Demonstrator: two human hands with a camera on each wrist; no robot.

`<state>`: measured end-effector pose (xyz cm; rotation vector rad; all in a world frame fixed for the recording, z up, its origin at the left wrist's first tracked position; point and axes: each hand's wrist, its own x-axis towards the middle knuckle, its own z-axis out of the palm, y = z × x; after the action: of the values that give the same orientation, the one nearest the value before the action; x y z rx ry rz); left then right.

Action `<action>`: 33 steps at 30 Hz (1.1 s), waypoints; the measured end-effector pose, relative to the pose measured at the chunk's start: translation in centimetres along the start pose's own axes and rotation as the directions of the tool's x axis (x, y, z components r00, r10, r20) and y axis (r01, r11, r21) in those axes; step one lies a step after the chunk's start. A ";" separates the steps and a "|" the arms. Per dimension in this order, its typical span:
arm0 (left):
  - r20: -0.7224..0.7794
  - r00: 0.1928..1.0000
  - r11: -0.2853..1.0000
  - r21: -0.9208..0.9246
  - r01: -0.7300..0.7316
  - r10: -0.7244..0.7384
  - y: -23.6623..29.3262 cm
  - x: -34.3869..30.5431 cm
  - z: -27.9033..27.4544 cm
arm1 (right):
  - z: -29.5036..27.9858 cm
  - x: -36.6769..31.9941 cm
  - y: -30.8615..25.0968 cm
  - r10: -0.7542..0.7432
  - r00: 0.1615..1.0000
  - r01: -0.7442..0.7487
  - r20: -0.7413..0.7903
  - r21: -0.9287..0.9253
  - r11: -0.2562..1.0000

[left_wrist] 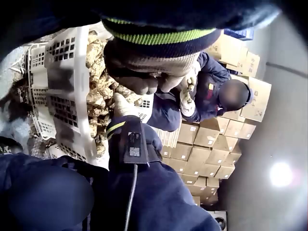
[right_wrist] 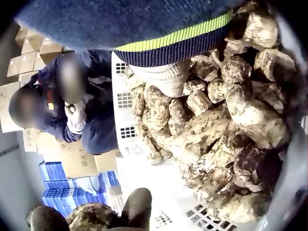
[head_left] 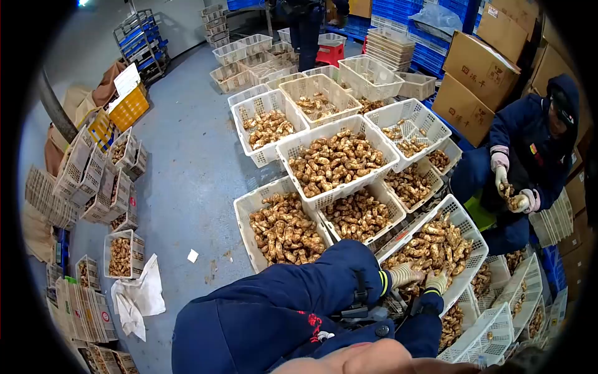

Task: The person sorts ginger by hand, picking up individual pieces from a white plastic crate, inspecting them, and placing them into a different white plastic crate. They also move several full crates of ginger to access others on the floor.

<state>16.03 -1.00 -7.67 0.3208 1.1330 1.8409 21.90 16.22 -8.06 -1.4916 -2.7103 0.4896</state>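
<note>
Both gloved hands are in a white crate (head_left: 464,285) of brown and pale mushrooms (head_left: 439,246). Near its lower left part, the left hand (head_left: 403,275) faces the right hand (head_left: 437,282). Curled fingers show on the left hand (left_wrist: 144,77) in the left wrist view, against a mushroom (left_wrist: 126,91); the right hand (left_wrist: 123,106) is just below. From the right wrist view, a striped cuff and pale glove (right_wrist: 166,79) reach over the mushrooms (right_wrist: 202,134), fingertips hidden. Dark rounded shapes flank a mushroom (right_wrist: 94,215) at the bottom edge; whose fingers these may be is unclear.
More mushroom crates (head_left: 339,193) crowd the left and front. A seated person (head_left: 536,156) at the right holds mushrooms. Cardboard boxes (head_left: 479,71) stand behind. Across the blue floor (head_left: 187,156), other crates (head_left: 124,255) line the left side, beside a white cloth (head_left: 138,299).
</note>
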 end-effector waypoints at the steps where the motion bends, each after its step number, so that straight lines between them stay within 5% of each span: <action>1: 0.007 0.996 0.996 0.023 0.085 -0.085 -0.5 0.6 -0.4 | 0.1 0.2 -0.1 0.026 1.000 -0.025 0.004 -0.012 1.000; 3: -0.040 0.999 0.992 0.123 0.041 -0.037 0.5 0.0 -0.3 | -0.2 0.0 -0.7 0.061 0.998 -0.061 0.001 -0.041 0.997; 4: -0.018 1.000 1.000 0.009 0.013 -0.013 1.0 -0.8 0.0 | -0.1 0.9 -0.7 0.125 0.989 -0.123 0.077 -0.028 0.992; 5: -0.099 0.995 0.953 0.304 0.021 0.010 1.8 -0.9 0.1 | -0.6 0.5 -0.7 0.090 0.994 -0.089 0.065 -0.013 0.996; 7: -0.167 0.982 0.954 0.272 0.131 -0.087 4.3 -2.1 1.3 | 0.1 0.9 -0.2 0.079 0.997 -0.079 0.012 0.003 0.997; 10: -0.094 0.987 0.991 0.036 0.132 -0.129 3.7 -2.2 0.8 | 0.1 2.8 1.3 0.072 0.991 -0.084 0.113 0.098 0.992; 13: -0.061 0.996 0.996 -0.071 0.056 -0.060 1.6 -1.2 0.3 | 0.5 3.8 3.2 0.035 0.998 -0.040 0.043 0.142 0.989; 14: -0.153 0.988 1.000 0.020 -0.006 0.009 0.4 -0.1 0.0 | 0.2 4.3 3.8 -0.020 0.998 0.010 0.056 0.170 0.985; 15: -0.145 0.987 0.997 -0.035 0.072 -0.076 1.8 -1.1 0.7 | -0.2 4.2 4.3 0.036 0.996 -0.051 0.081 0.187 0.981; 16: -0.080 0.997 0.980 0.197 0.037 -0.022 2.6 -1.1 -0.2 | 2.5 6.2 8.1 -0.263 0.958 0.279 -0.116 0.146 0.949; 17: -0.113 0.994 0.973 0.229 0.023 0.004 3.0 -1.5 0.3 | -3.2 1.1 3.0 -0.110 0.994 0.093 0.028 0.344 0.934; 18: -0.146 0.989 0.965 0.262 0.010 0.029 3.6 -1.8 0.8 | -2.6 1.3 4.7 -0.253 0.966 0.250 -0.055 0.447 0.859; 19: -0.146 0.988 0.968 0.251 -0.004 0.042 4.0 -2.3 0.8 | -3.3 -0.6 4.1 -0.113 0.993 0.077 0.020 0.616 0.784; 21: -0.145 0.987 0.973 0.229 -0.034 0.069 4.7 -3.3 0.9 | -5.4 -4.7 1.7 -0.047 0.994 -0.075 0.095 0.942 0.327; 23: -0.155 0.987 0.997 0.071 0.042 -0.030 7.5 -5.5 2.6 | -7.2 -8.4 0.0 -0.069 0.986 -0.152 0.149 0.987 -0.042; 25: -0.199 0.979 0.994 -0.088 -0.065 0.047 6.4 -4.0 2.3 | -7.0 -9.2 0.8 -0.199 0.947 -0.266 0.250 0.962 -0.057; 26: -0.202 0.972 0.993 0.002 -0.122 0.120 4.5 -2.7 1.0 | -8.2 -10.6 -0.1 -0.183 0.951 -0.261 0.248 0.964 -0.053; 28: -0.133 0.991 0.993 -0.105 -0.045 0.031 6.3 -3.8 2.0 | -8.7 -11.3 -0.8 -0.171 0.945 -0.298 0.280 0.950 -0.091; 31: -0.220 0.975 0.993 -0.122 -0.001 -0.026 6.7 -4.1 2.6 | -7.1 -10.1 0.2 -0.051 0.950 -0.305 0.308 0.950 0.057; 33: -0.084 0.996 0.976 -0.211 -0.046 0.028 7.5 -4.8 3.3 | -7.2 -10.3 0.0 -0.040 0.968 -0.240 0.246 0.963 0.125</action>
<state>16.40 -4.20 1.31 0.1458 0.9772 2.0033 28.68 9.60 0.28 -1.0873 -1.4100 2.0429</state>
